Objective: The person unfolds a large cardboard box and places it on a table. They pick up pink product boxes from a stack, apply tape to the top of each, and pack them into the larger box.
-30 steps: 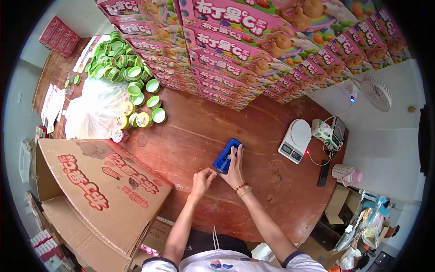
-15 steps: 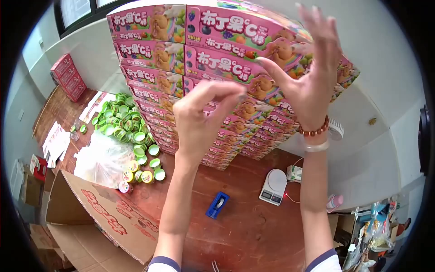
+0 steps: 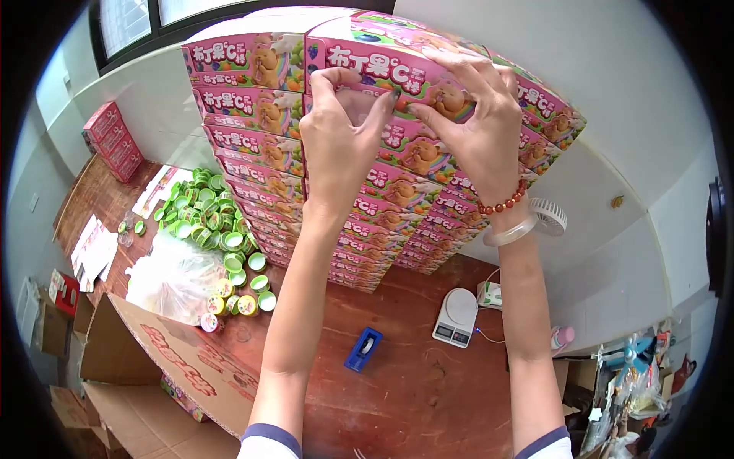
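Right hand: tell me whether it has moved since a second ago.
Yes. The right hand left the blue tape dispenser and rose to the top pink box, which it now touches.

The pink cartons (image 3: pixel 382 70) are printed card with a smooth, faintly glossy face. The desk (image 3: pixel 413 382) is reddish-brown wood, polished to a soft sheen, with a few dull scuffs. The tape dispenser (image 3: pixel 364 349) is glossy blue plastic, and the scale (image 3: pixel 456 317) is smooth white plastic. The big box (image 3: pixel 176 356) is matt brown corrugated cardboard with red print. The bag (image 3: pixel 172 279) is thin clear film, crinkled and shiny. The tubs (image 3: pixel 206 214) are smooth green plastic. The bead bracelet (image 3: pixel 502 205) is glossy red-brown, and the bangle (image 3: pixel 511 232) is clear.
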